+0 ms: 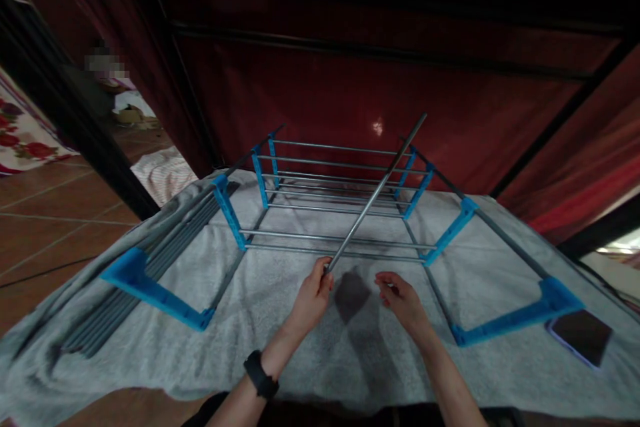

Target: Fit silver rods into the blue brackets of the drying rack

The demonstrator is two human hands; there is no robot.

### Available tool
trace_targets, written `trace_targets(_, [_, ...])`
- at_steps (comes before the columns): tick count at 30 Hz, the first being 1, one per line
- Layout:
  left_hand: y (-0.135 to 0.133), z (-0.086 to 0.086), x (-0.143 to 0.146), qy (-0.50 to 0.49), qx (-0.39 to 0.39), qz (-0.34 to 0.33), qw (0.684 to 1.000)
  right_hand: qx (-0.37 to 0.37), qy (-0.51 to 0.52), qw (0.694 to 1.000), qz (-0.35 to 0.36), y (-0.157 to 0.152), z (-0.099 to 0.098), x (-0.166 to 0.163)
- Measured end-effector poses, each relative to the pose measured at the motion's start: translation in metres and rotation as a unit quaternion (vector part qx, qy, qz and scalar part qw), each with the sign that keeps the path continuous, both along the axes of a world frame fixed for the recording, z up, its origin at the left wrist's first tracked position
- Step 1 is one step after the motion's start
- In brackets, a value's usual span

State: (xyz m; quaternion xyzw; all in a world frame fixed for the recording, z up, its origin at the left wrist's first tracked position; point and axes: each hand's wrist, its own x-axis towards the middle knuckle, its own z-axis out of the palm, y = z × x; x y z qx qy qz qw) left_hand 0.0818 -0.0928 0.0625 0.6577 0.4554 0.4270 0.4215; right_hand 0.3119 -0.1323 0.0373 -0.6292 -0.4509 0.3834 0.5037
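Observation:
My left hand [316, 290] is closed around the lower end of a grey metal rod [373, 199], which slants up and to the right over a partly built rack [327, 237]. The rack has blue plastic brackets [230, 212], dark side poles and several thin crossbars. My right hand [399, 295] is apart from the rod, fingers curled in a loose pinch; whether something small sits in them I cannot make out. Nearest me, the blue bracket at left [155, 290] and the blue bracket at right [520, 313] have no crossbar between them.
Several loose grey rods [145, 280] lie bundled on the left of the grey cloth [280, 340] covering the surface. A phone [583, 337] rests at the right. Behind stands a dark frame with red panels [310, 93]. Tiled floor [55, 213] shows at left.

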Motion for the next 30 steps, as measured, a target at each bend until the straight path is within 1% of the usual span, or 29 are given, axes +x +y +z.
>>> trace_targets(4, [0.006, -0.002, -0.012, 0.021, 0.005, -0.005, 1.0, 0.024, 0.018, 0.999, -0.037, 0.005, 0.005, 0.002])
trace_targets(9, [0.015, -0.001, -0.029, 0.018, -0.021, -0.065, 0.997, 0.054, 0.051, 0.993, -0.094, 0.014, 0.008, 0.007])
trace_targets(12, [0.018, 0.002, -0.039, 0.025, -0.04, -0.086, 0.995, 0.071, 0.066, 0.989, -0.115, 0.019, 0.012, 0.012])
trace_targets(19, [0.025, 0.009, -0.06, 0.053, -0.068, -0.108, 0.99, 0.1, 0.078, 0.983, -0.136, 0.024, 0.016, 0.018])
trace_targets(25, [0.032, 0.007, -0.075, 0.064, -0.11, -0.109, 0.986, 0.112, 0.105, 0.976, -0.152, 0.031, 0.019, 0.022])
trace_targets(30, [0.037, 0.005, -0.082, 0.085, -0.107, -0.122, 0.983, 0.115, 0.162, 0.965, -0.17, 0.031, 0.026, 0.026])
